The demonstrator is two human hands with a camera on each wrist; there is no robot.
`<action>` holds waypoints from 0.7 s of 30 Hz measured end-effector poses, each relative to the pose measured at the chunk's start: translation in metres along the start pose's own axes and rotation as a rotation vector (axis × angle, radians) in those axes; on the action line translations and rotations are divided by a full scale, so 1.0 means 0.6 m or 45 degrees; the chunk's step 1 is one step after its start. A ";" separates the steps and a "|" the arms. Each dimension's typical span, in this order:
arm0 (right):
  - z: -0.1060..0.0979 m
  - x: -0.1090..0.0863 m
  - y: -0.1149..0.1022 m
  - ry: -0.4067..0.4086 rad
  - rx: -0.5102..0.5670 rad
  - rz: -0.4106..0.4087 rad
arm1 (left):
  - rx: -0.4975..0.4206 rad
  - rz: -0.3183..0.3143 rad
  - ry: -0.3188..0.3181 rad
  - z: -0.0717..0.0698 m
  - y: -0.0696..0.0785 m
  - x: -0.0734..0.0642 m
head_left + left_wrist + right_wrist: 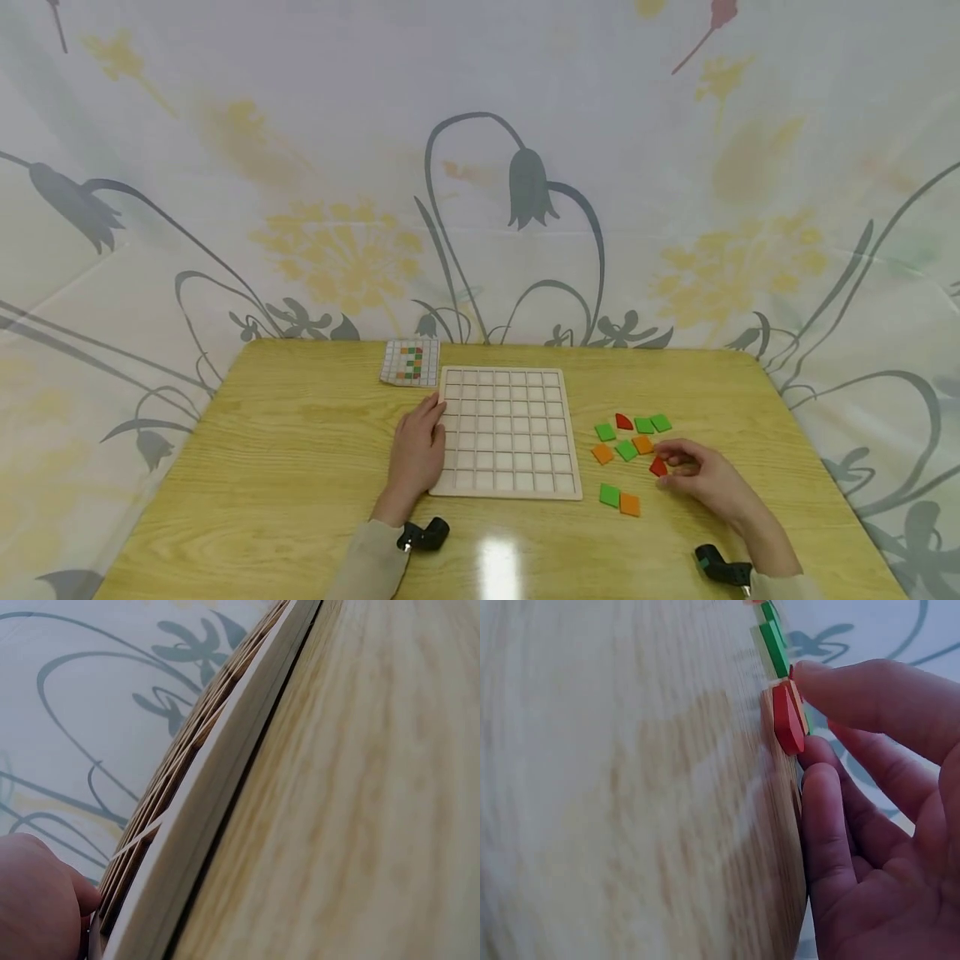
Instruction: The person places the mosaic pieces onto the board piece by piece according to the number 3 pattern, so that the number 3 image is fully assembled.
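A pale wooden board [510, 433] with a grid of square cells lies in the middle of the table. My left hand [417, 450] rests along its left edge, fingertips on the rim; in the left wrist view part of that hand shows at the board's edge [202, 802]. To the right, my right hand [708, 483] has its thumb and curved fingers around a red quarter-circle tile [657, 467]. The right wrist view shows this red tile [787, 720] between thumb and fingertips, low at the tabletop. An orange tile [642, 445] sits right by the fingertips.
Several green tiles [626, 451], orange tiles [602, 453] and another red quarter-circle tile [624, 422] lie between board and right hand. A pattern card [410, 363] with a coloured grid lies behind the board's left corner. A flower-print curtain [480, 250] hangs behind the table [285, 450].
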State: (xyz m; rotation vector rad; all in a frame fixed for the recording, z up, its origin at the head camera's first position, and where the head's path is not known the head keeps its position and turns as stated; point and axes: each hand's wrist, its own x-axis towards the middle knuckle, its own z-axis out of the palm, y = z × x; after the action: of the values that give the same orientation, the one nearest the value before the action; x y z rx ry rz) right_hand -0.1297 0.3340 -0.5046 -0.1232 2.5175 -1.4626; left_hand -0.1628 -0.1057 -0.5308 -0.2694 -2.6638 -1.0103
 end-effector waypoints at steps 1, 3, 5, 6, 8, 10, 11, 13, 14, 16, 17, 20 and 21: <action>0.001 -0.001 0.000 -0.006 -0.010 0.013 | -0.001 -0.002 0.001 0.000 0.000 0.000; 0.003 -0.003 -0.003 -0.010 -0.028 0.040 | 0.001 -0.002 0.006 0.001 -0.002 0.000; 0.005 -0.004 -0.004 0.004 -0.046 0.045 | -0.001 -0.002 0.005 0.002 -0.003 0.000; 0.006 -0.004 -0.003 0.016 -0.058 0.046 | -0.003 -0.005 0.003 0.003 -0.004 0.000; 0.007 -0.004 -0.002 0.035 -0.078 0.047 | -0.004 -0.010 -0.007 0.003 -0.006 0.000; 0.009 -0.003 0.000 0.055 -0.089 0.044 | -0.007 -0.018 -0.021 0.004 -0.006 0.000; 0.009 -0.003 0.000 0.062 -0.091 0.041 | -0.004 -0.018 -0.025 0.004 -0.007 0.000; 0.010 -0.003 0.001 0.072 -0.102 0.036 | 0.000 -0.020 -0.036 0.005 -0.007 0.000; 0.010 -0.002 0.002 0.078 -0.105 0.034 | 0.001 -0.020 -0.040 0.005 -0.007 0.000; 0.010 -0.002 0.001 0.085 -0.114 0.036 | 0.002 -0.022 -0.047 0.004 -0.006 0.000; 0.010 -0.001 0.001 0.085 -0.119 0.036 | 0.002 -0.023 -0.050 0.004 -0.006 -0.001; 0.010 0.000 -0.001 0.091 -0.129 0.043 | -0.004 -0.028 -0.053 0.004 -0.006 0.000; 0.011 0.000 -0.001 0.091 -0.130 0.046 | -0.007 -0.030 -0.053 0.003 -0.006 0.000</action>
State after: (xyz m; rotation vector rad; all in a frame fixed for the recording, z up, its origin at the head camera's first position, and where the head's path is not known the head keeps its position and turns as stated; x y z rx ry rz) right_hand -0.1283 0.3282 -0.5069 -0.0431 2.6382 -1.3480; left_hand -0.1640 -0.1071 -0.5347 -0.2639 -2.7079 -1.0303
